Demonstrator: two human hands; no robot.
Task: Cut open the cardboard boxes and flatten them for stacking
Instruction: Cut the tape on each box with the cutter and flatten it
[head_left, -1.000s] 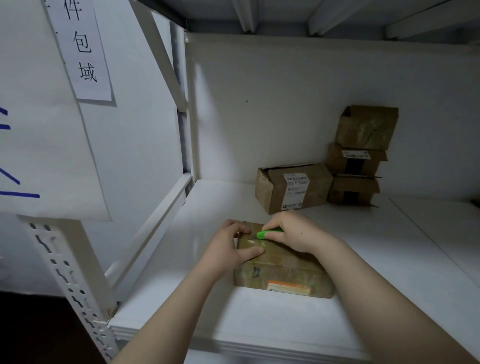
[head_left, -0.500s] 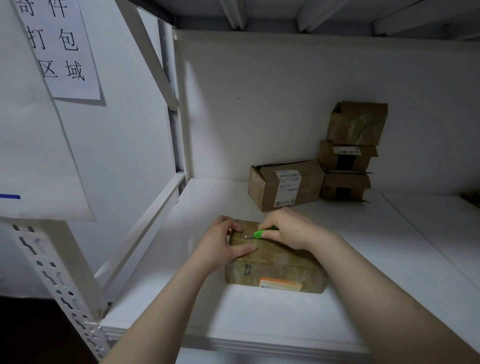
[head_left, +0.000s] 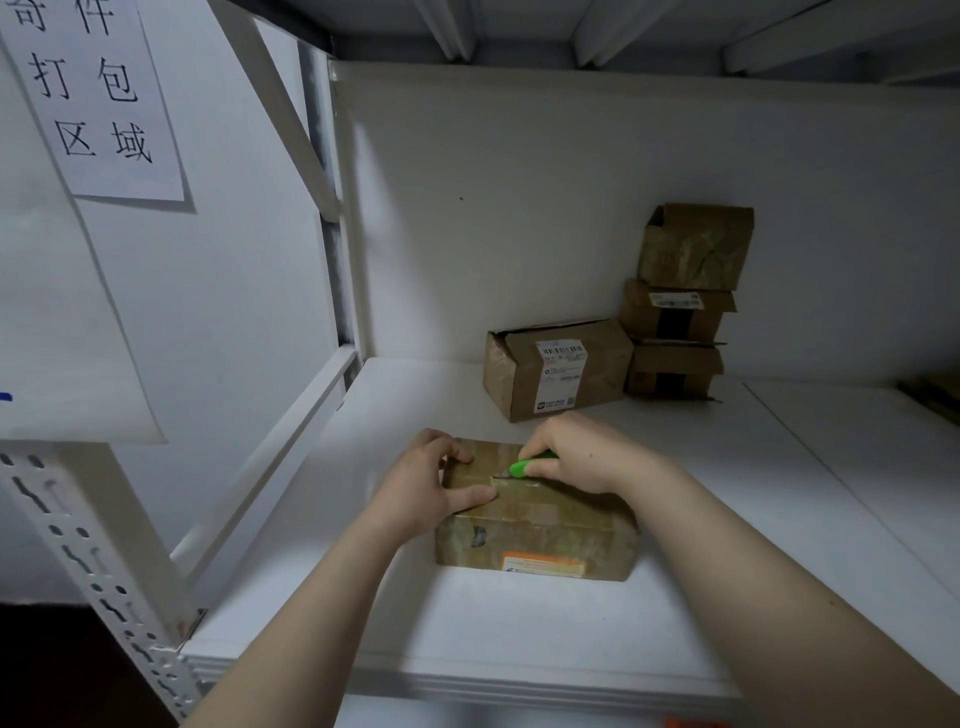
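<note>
White metal shelf (head_left: 519, 623), lit from above, with a white back wall (head_left: 571, 208) behind it. At the left frame a perforated upright (head_left: 93, 561) runs down to the near corner. A paper sign (head_left: 98, 98) with black Chinese characters hangs at upper left.

From my feed, the near box (head_left: 540, 525) sits flat on the shelf, left of centre and well in from the near edge. It is brown cardboard under glossy tape, with an orange-and-white label on its near side and a tape seam running left to right along the top.

The left hand (head_left: 431, 483) grips the left end of the near box: fingers curled over the far-left corner, thumb lying flat on the top beside the seam.

The right hand (head_left: 587, 454) is closed round a green cutter (head_left: 524, 465), fingers wrapped tight so only the green nose and a short blade show. The blade tip meets the seam near the left end of the top, just right of the left fingertips. I cannot tell how deep it sits.

Farther back, a labelled box (head_left: 556, 366) lies on its side with a white barcode label facing me. Touching its right end, a stack of three boxes (head_left: 680, 306) stands against the back wall, the top one tilted and crumpled, the lower two banded with dark tape.
</note>
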